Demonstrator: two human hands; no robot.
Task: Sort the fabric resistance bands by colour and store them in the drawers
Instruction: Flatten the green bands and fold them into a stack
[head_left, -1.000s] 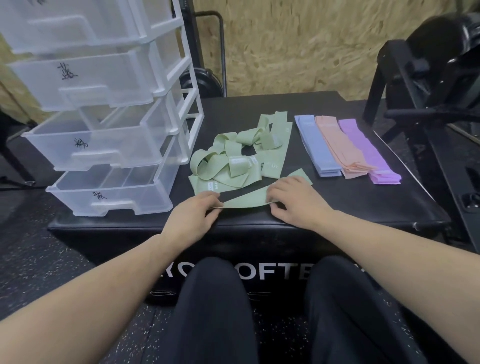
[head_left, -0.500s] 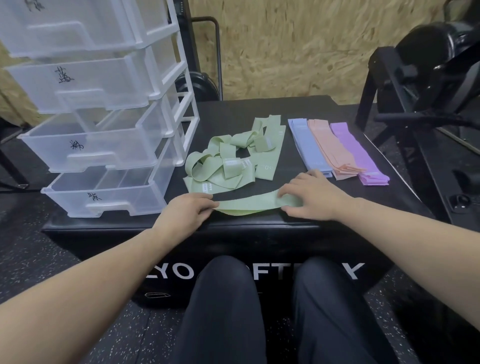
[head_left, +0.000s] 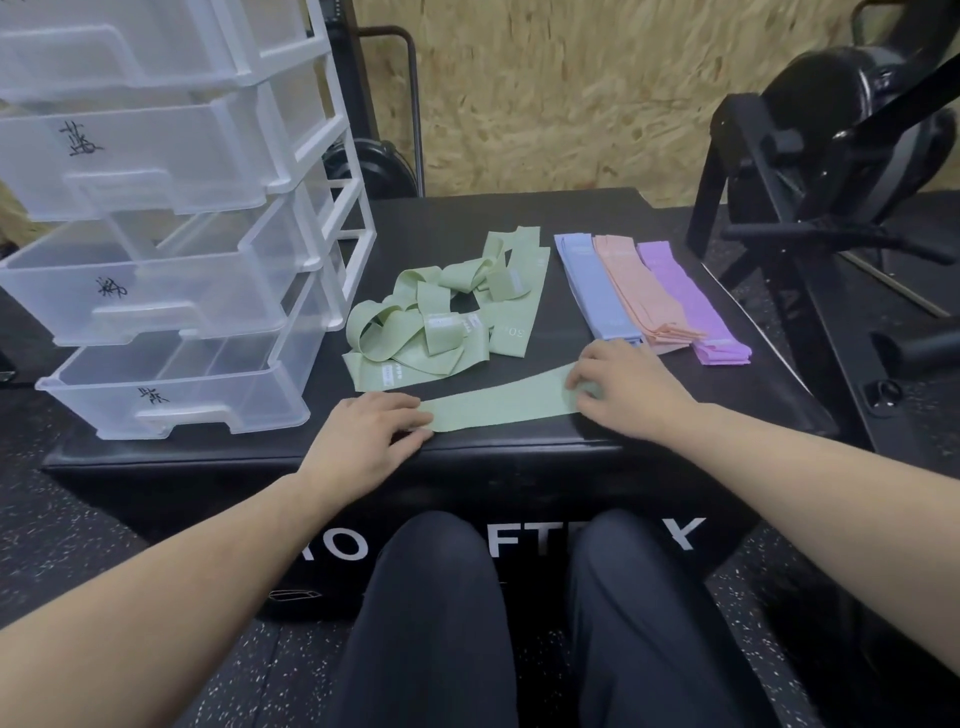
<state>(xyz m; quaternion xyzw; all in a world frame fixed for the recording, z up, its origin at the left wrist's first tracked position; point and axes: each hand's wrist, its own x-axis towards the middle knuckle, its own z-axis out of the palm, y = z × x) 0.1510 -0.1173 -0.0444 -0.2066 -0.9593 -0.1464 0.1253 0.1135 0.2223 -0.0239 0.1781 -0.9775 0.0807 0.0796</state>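
— Hands at work on a gym box: what is being held?

— One green band, stretched flat along the near edge of the black padded box. The left hand pinches its left end with curled fingers. The right hand lies over the other end with fingers bent; whether it pinches or only presses, I cannot tell.

— How would it handle?

— Light and limp, by the look of it: a woven fabric strip, matte and flat as a ribbon. It should fold without resistance and hardly slide on the padded top. Taking it by both ends, as here, seems the way to keep it straight.

— The rest?

— A loose green heap of twisted loops with pale sewn labels lies just behind. Blue, peach and purple stacks lie side by side to the right, edges touching. The clear plastic drawers stand open on the left with handwritten marks on their fronts, seemingly with no bands in them.
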